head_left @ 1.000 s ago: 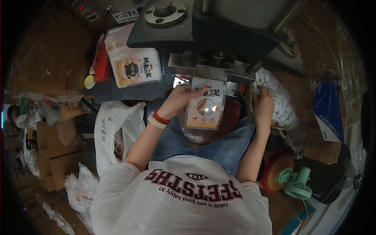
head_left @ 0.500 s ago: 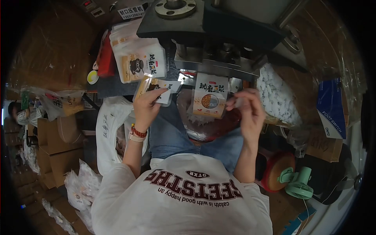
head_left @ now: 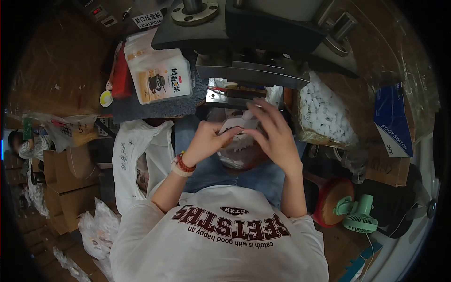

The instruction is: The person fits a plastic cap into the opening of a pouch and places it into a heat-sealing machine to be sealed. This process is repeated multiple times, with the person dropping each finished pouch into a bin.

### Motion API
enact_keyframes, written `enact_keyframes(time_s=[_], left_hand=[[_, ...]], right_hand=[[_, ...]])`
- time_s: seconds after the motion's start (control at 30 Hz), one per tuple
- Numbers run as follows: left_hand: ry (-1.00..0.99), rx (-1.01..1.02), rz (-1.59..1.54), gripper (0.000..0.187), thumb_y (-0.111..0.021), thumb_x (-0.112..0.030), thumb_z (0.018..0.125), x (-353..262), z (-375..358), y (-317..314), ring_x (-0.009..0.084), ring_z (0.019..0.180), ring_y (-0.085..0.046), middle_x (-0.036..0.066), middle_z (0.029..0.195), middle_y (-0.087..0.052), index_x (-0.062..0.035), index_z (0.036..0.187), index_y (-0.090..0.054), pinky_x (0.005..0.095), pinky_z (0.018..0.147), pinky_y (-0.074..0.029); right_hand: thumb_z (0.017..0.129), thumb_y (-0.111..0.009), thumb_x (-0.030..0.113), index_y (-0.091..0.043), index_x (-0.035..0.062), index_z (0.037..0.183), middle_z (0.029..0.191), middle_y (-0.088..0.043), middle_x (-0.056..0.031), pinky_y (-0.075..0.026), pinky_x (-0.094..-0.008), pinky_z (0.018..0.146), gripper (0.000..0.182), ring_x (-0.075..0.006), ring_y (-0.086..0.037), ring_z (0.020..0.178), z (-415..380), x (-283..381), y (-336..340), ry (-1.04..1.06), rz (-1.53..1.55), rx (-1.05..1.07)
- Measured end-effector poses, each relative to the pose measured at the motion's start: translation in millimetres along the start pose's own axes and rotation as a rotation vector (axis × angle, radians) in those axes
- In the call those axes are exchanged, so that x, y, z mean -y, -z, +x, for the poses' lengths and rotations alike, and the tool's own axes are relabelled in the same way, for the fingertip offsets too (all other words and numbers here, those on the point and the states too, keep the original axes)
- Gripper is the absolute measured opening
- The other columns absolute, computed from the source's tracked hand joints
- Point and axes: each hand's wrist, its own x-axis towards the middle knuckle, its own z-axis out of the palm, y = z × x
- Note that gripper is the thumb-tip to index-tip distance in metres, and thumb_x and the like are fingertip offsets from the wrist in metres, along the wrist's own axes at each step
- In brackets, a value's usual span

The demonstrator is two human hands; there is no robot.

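Observation:
My left hand (head_left: pixel 210 140) is closed on a printed pouch (head_left: pixel 231 124) held over my lap. Its fingers hide much of the print. My right hand (head_left: pixel 277 139) meets the pouch's edge with its thumb, its other fingers raised and a little blurred. At those fingertips is a small white piece (head_left: pixel 247 115), too smeared to name. Just beyond both hands is the press machine (head_left: pixel 249 70), with a shiny metal plate (head_left: pixel 216 96) beneath its jaw. A stack of printed pouches (head_left: pixel 162 81) lies on the dark mat (head_left: pixel 155 111) at the left.
A box of small white plastic pieces (head_left: pixel 324 110) stands right of the press, near a blue FOOT SWITCH box (head_left: pixel 392 120). A white sack (head_left: pixel 129 160) is beside my left leg. A green fan (head_left: pixel 361 214) is at lower right, and cardboard boxes (head_left: pixel 70 188) at left.
The pouch under the press jaw is no longer there. My left hand has come right and down with its pouch. My right hand has moved left to meet it.

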Motion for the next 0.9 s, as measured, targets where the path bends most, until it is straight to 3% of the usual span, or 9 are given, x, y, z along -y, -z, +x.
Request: enact_keyframes(time_s=[0.2, 0.23, 0.5, 0.57, 0.63, 0.67, 0.73, 0.77, 0.9], left_hand=[[0.400, 0.046, -0.924, 0.027, -0.067, -0.016, 0.089, 4.6, 47.4, -17.2, 0.0127, 0.082, -0.066, 0.009, 0.098, -0.069, 0.0039, 0.106, -0.066, 0.0242, 0.072, -0.053], [0.391, 0.047, -0.995, 0.030, -0.068, -0.016, 0.088, 7.3, 54.9, -16.7, 0.0159, 0.086, -0.068, 0.011, 0.103, -0.068, 0.0045, 0.109, -0.063, 0.0279, 0.076, -0.055], [0.470, 0.070, -1.034, 0.031, -0.069, -0.019, 0.087, 11.8, 64.0, -3.3, 0.0131, 0.081, -0.066, 0.009, 0.099, -0.068, 0.0031, 0.108, -0.065, 0.0238, 0.071, -0.052], [0.370, 0.054, -0.363, 0.038, -0.073, -0.030, 0.084, 13.5, 56.9, 20.4, 0.0190, 0.081, -0.067, 0.009, 0.091, -0.068, -0.0011, 0.107, -0.066, 0.0270, 0.069, -0.052], [0.111, -0.527, 0.277, 0.056, -0.074, -0.041, 0.080, 29.4, 42.0, 34.1, 0.0260, 0.100, -0.060, 0.011, 0.106, -0.063, -0.0071, 0.123, -0.060, 0.0386, 0.088, -0.046], [-0.080, -0.646, 0.709, 0.075, -0.074, -0.048, 0.075, 35.3, 37.1, 48.3, 0.0304, 0.125, -0.044, 0.011, 0.132, -0.051, -0.0113, 0.135, -0.048, 0.0525, 0.104, -0.029], [-0.051, -0.530, 0.791, 0.079, -0.072, -0.051, 0.074, 76.0, 17.7, 58.8, 0.0299, 0.131, -0.039, 0.009, 0.140, -0.043, -0.0136, 0.138, -0.044, 0.0569, 0.106, -0.023], [-0.022, -0.414, 0.869, 0.084, -0.071, -0.054, 0.073, 88.9, 8.9, 60.9, 0.0295, 0.136, -0.033, 0.007, 0.148, -0.036, -0.0158, 0.141, -0.039, 0.0613, 0.107, -0.017], [-0.151, -0.327, 0.747, 0.056, -0.070, -0.009, 0.071, 85.2, -22.6, 64.5, 0.0248, 0.119, -0.056, 0.007, 0.128, -0.059, -0.0150, 0.126, -0.058, 0.0415, 0.096, -0.045]], right_hand=[[0.085, -0.068, 0.013, -0.063, 0.0005, 0.110, 0.092, -0.067, -0.0121, -0.048, -0.0299, 0.063, 0.028, -0.0162, -0.059, 0.067, -3.8, -28.7, 59.0, -0.631, -0.221, -0.228], [0.085, -0.065, 0.012, -0.063, -0.0009, 0.106, 0.097, -0.065, -0.0157, -0.049, -0.0397, 0.074, 0.025, -0.0324, -0.062, 0.084, -12.5, -47.7, 59.5, -0.623, -0.388, -0.172], [0.084, -0.064, 0.010, -0.062, -0.0024, 0.101, 0.092, -0.063, -0.0157, -0.049, -0.0369, 0.075, 0.021, -0.0310, -0.062, 0.084, -21.5, -92.1, 33.8, -0.578, -0.423, -0.201], [0.086, -0.063, 0.010, -0.062, -0.0025, 0.099, 0.091, -0.062, -0.0142, -0.049, -0.0333, 0.073, 0.018, -0.0266, -0.062, 0.082, -17.8, -89.7, 34.4, -0.566, -0.347, -0.313], [0.092, -0.061, 0.012, -0.060, -0.0003, 0.102, 0.094, -0.062, -0.0101, -0.048, -0.0264, 0.070, 0.016, -0.0156, -0.060, 0.080, -22.9, -81.7, 35.0, -0.637, -0.071, -0.442], [0.092, -0.061, 0.012, -0.060, -0.0003, 0.102, 0.094, -0.062, -0.0101, -0.048, -0.0264, 0.070, 0.016, -0.0156, -0.060, 0.080, -23.9, -73.9, 34.0, -0.638, -0.071, -0.441], [0.094, -0.059, 0.012, -0.057, 0.0013, 0.109, 0.098, -0.062, -0.0072, -0.046, -0.0232, 0.069, 0.018, -0.0099, -0.057, 0.080, -22.2, -50.8, 25.3, -0.653, 0.714, -0.541], [0.094, -0.059, 0.012, -0.057, 0.0013, 0.109, 0.098, -0.062, -0.0072, -0.046, -0.0232, 0.069, 0.018, -0.0099, -0.057, 0.080, -20.0, -40.2, 18.2, -0.653, 0.718, -0.536], [0.092, -0.062, 0.011, -0.055, 0.0006, 0.111, 0.097, -0.061, -0.0059, -0.044, -0.0224, 0.071, 0.022, -0.0098, -0.055, 0.081, -18.7, -15.1, -5.3, -0.484, 1.112, -0.307]])
